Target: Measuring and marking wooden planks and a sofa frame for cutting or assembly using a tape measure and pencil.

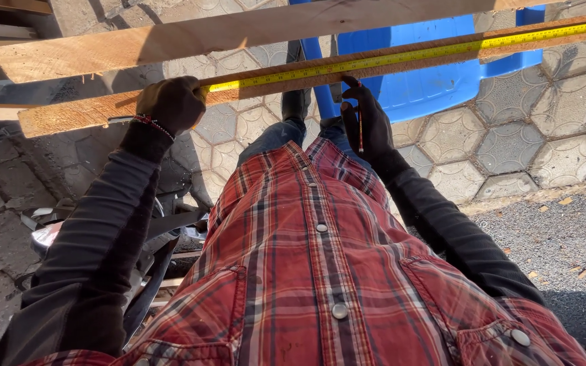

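A long wooden plank [69, 115] runs from lower left to upper right, with a yellow tape measure [388, 59] stretched along its top edge. My left hand [171, 103] presses on the tape's near end and the plank, fingers curled over them. My right hand [367, 122] holds a thin red pencil [359, 125] upright, its tip touching the plank beside the tape. I wear a red plaid vest over dark sleeves.
A second, wider plank [171, 41] lies just beyond the first. A blue plastic chair [428, 88] stands under the planks on patterned paving stones [510, 142]. Gravel [564, 237] lies at right; dark tools and scrap sit at lower left [164, 224].
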